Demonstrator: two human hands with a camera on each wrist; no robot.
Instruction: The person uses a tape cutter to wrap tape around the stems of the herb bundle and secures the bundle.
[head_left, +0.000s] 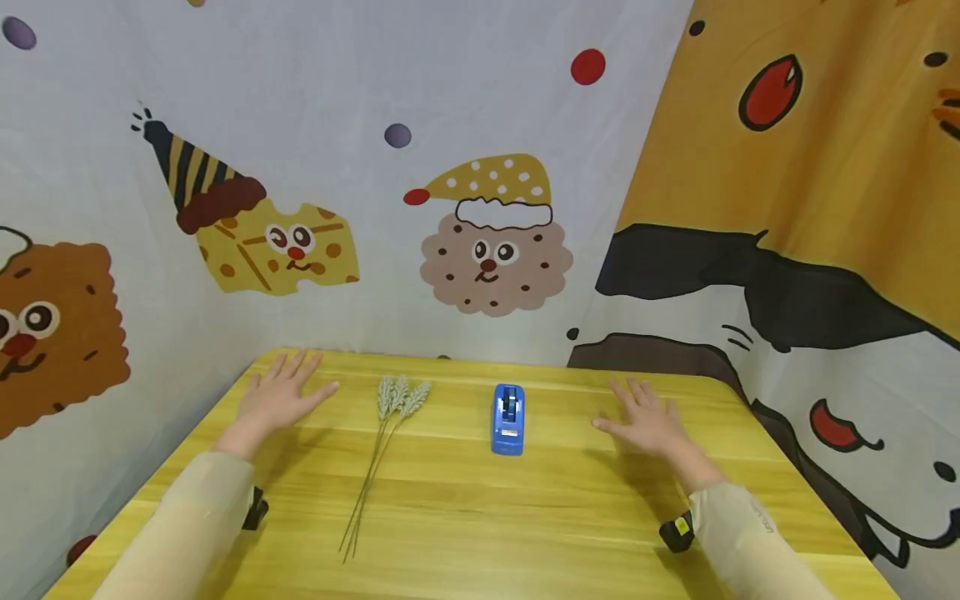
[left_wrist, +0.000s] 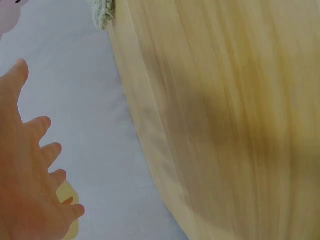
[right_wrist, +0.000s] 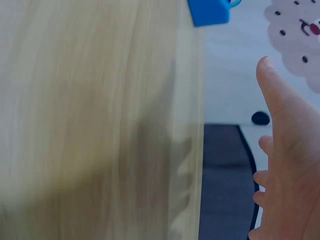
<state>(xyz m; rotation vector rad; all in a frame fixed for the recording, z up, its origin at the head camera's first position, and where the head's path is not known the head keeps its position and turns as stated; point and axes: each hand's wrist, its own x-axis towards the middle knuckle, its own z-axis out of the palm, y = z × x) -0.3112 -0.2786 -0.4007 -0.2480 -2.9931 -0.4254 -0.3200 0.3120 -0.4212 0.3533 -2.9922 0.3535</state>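
Observation:
My left hand (head_left: pixel 279 398) is held over the left part of the table with fingers spread, holding nothing. To its right lie several thin stems with pale grey-green, wheat-like heads (head_left: pixel 401 398); a bit of one head (left_wrist: pixel 102 11) shows at the top of the left wrist view. A blue tape dispenser (head_left: pixel 508 421) stands near the middle, and its corner (right_wrist: pixel 210 12) appears at the top of the right wrist view. Over the right part of the table, my right hand (head_left: pixel 648 421) also has its fingers spread and nothing in it.
Both hands are above a yellow wood-grain table (head_left: pixel 450 508) with rounded far corners. Behind it hangs a white cloth (head_left: pixel 315 75) printed with cartoon figures, meeting the table's far edge. A black wrist device (head_left: pixel 677 533) sits under the right sleeve, another (head_left: pixel 256 509) at the left.

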